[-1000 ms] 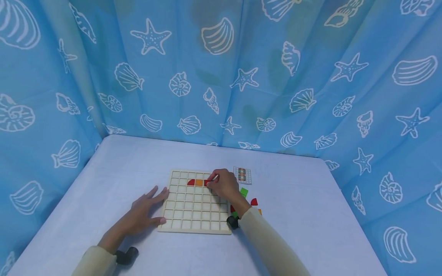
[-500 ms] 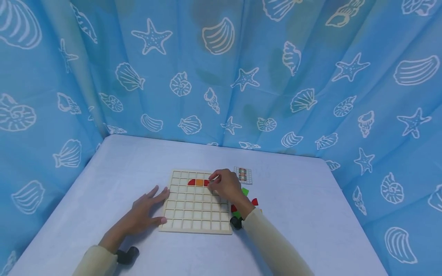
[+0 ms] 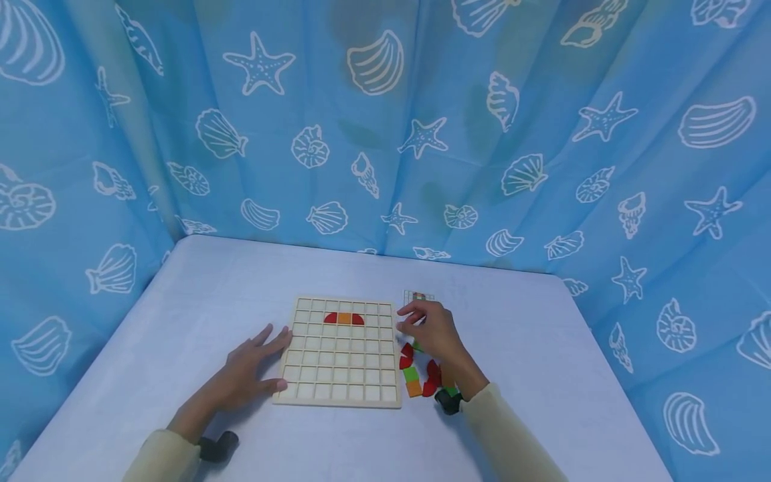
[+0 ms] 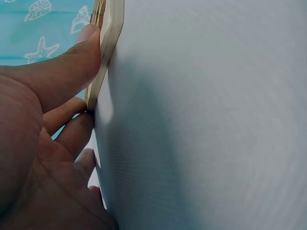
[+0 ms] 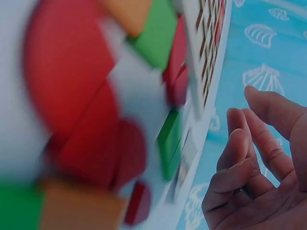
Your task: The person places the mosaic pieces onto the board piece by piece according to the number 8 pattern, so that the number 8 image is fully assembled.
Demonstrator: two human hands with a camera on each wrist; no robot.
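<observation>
A square wooden grid board [image 3: 325, 361] lies on the table. In one of its upper rows an orange square tile [image 3: 345, 318] sits between two red quarter-round tiles, the left one [image 3: 330, 318] and the right one [image 3: 358, 319]. My left hand [image 3: 247, 371] steadies the board's left edge with spread fingers and thumb; the left wrist view shows the thumb [image 4: 79, 62] against the rim. Just past the board's right side, my right hand [image 3: 435, 329] hovers over loose tiles. Its fingers are loosely bent, and the right wrist view shows nothing between them.
Beside the board lie loose tiles, among them a green square [image 3: 410, 373], an orange square [image 3: 413, 388] and red rounded pieces [image 3: 432, 378]. A small pattern card [image 3: 415, 295] is partly covered by the right hand. A blue shell-print curtain [image 3: 361, 134] surrounds the white table.
My right hand has let go of the right red quarter-round tile in the grid and moved right, off the board to the loose tiles. The left hand has stayed at the board's edge.
</observation>
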